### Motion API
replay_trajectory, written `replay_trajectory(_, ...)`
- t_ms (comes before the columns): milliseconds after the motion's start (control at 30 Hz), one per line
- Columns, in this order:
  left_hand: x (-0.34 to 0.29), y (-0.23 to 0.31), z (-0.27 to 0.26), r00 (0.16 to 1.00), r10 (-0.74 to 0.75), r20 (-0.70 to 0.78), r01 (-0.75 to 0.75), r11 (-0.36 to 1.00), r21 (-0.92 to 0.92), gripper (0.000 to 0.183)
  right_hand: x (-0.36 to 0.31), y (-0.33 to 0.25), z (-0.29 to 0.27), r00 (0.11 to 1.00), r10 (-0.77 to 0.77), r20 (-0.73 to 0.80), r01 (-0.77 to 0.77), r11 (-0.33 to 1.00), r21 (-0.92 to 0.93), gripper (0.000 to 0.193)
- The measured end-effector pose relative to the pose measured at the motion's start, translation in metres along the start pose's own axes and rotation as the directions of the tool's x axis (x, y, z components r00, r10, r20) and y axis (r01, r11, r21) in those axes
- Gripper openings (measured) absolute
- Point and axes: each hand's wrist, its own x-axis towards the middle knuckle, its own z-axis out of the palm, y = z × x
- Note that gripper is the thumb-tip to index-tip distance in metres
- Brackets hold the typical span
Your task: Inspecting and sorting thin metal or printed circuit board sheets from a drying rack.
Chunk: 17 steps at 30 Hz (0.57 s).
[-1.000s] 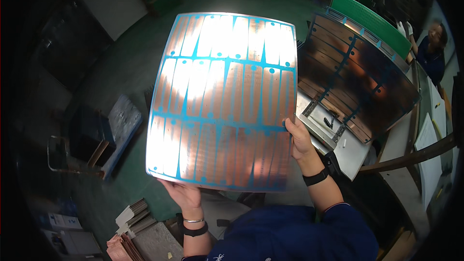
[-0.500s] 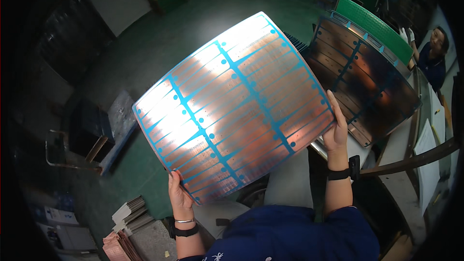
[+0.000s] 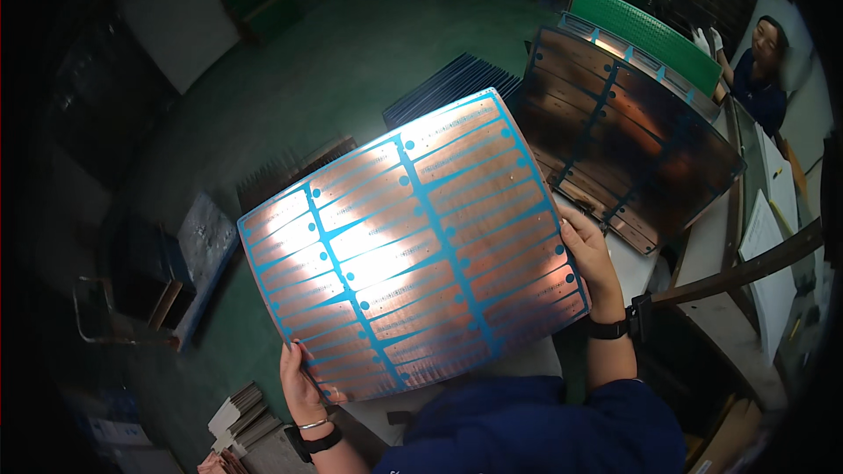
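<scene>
A large thin copper-faced circuit board panel with blue stripes and dots is held up in front of me, tilted and catching bright glare at its upper left. My left hand grips its lower left edge, fingers partly hidden by the panel. On the right edge my right hand is closed, with its fingertips at the border. Just beyond that hand, a second panel of the same pattern leans upright, darker in the shade.
Dark racked sheets stand behind the panel. A green board rises behind the second panel, near a co-worker with gloved hands. A curved bar crosses at right. Stacked sheets lie lower left; a blue-edged platform stands at left.
The held panel has come lower and closer to my body, uncovering the dark racked sheets behind it. Both hands have moved down and left with it, still gripping its edges.
</scene>
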Motion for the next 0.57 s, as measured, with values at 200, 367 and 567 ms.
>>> replay_trajectory(200, 0.019, 0.016, -0.030, 0.999, -0.017, 0.052, 0.017, 1.000, 0.004, 0.019, -0.002, 0.005, 0.002, 0.999, -0.028, 0.027, 0.027, 0.998, 0.057, 0.041)
replay_trajectory(367, 0.028, 0.028, -0.025, 0.974, 0.094, 0.204, -0.127, 0.980, 0.151, 0.019, 0.003, 0.005, 0.007, 0.998, -0.048, 0.042, 0.044, 0.995, 0.092, 0.042)
replay_trajectory(567, 0.029, 0.026, -0.002, 0.984, 0.095, 0.149, -0.119, 0.980, 0.157, 0.020, 0.016, -0.006, 0.006, 0.999, -0.043, 0.026, 0.042, 0.998, 0.046, 0.041)
